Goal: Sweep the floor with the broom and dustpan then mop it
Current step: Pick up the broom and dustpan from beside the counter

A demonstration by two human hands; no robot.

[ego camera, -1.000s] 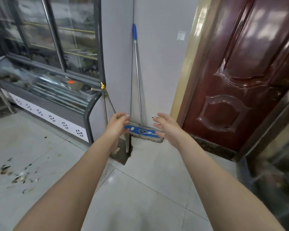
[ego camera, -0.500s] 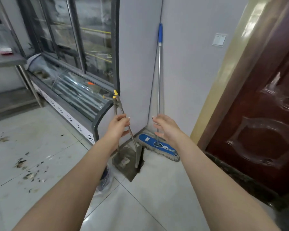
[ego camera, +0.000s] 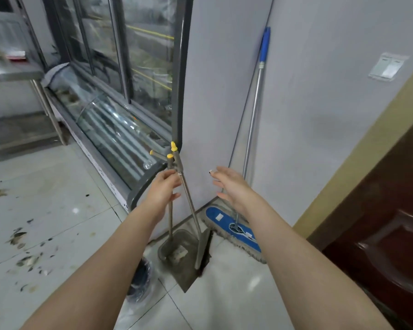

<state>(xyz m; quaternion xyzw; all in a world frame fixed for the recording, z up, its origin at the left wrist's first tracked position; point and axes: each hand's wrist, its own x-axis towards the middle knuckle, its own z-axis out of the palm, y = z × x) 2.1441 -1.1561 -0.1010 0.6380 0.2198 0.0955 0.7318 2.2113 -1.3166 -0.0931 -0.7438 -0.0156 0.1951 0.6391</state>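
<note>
Metal dustpan handle [ego camera: 170, 219] in grip of left hand [ego camera: 163, 190], right hand [ego camera: 233, 186] slack near mop [ego camera: 253, 115].

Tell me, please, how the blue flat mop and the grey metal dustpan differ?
The blue flat mop has a tall silver pole with a blue grip; the grey metal dustpan has a shorter, yellow-capped handle. The left hand grips the dustpan's handle; the mop leans unheld, the right hand open beside it. The mop ends in a fringed pad, the dustpan in a scoop. Both stand by the wall corner.
</note>
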